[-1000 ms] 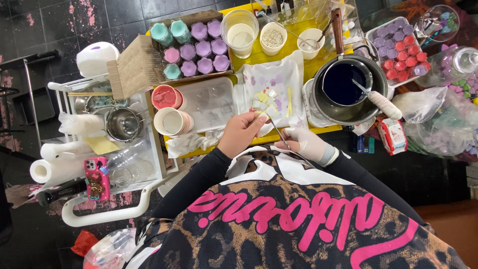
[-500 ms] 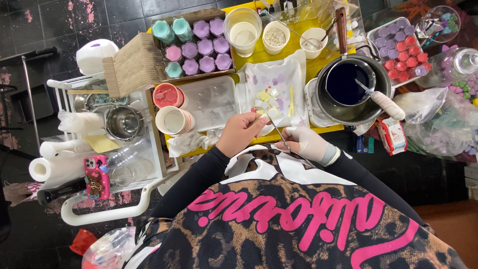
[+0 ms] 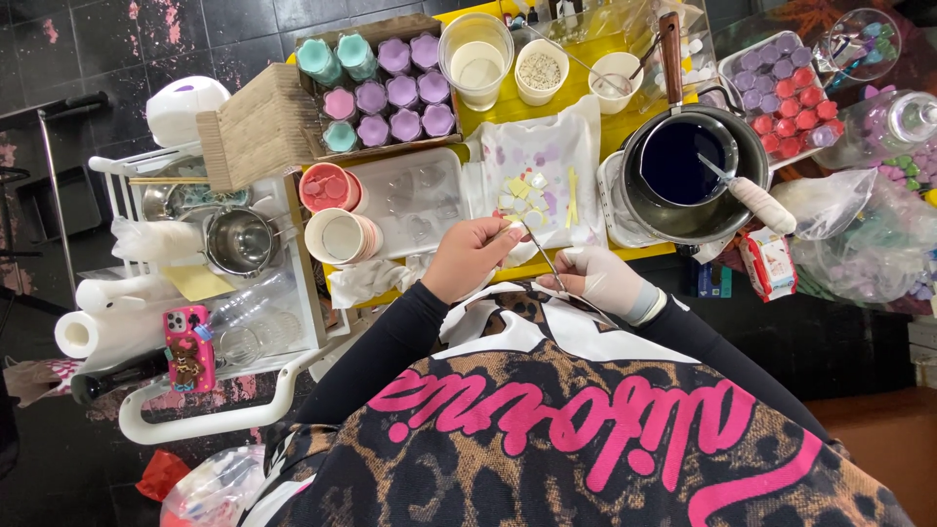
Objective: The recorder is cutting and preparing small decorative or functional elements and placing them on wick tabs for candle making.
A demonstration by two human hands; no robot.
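Light: bright and even over my worktop (image 3: 625, 122), from above.
Shadows: soft, faint.
Glare: sheen on the steel pot (image 3: 695, 168) rim.
Edges: wide-angle bending; floor dimmer.
Focus: sharp centre.

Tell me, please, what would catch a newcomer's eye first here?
Probably the big dark pot of deep blue liquid right of centre, then the box of purple, pink and teal cups at the top. In the middle, the bare left hand and gloved right hand work over a stained white cloth.
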